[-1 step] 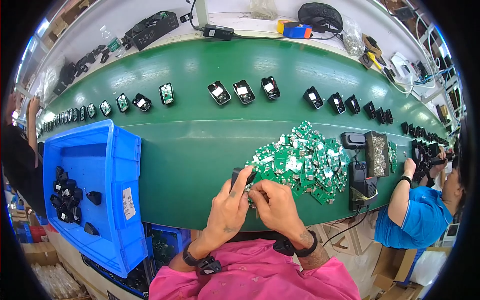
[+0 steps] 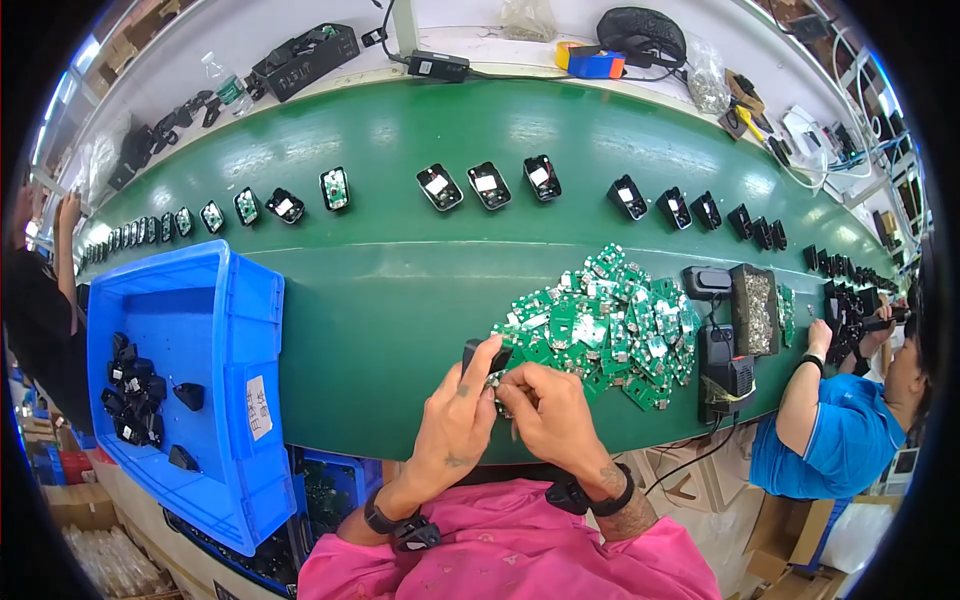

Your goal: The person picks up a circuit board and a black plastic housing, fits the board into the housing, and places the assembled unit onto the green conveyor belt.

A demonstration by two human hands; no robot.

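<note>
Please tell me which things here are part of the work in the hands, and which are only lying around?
In use: left hand, black housing, right hand, pile of green circuit boards, blue bin of black housings.

Lying about: plastic bottle, tape roll, black bag.

Both hands, left hand (image 2: 455, 420) and right hand (image 2: 550, 410), meet, fingers pinched.
</note>
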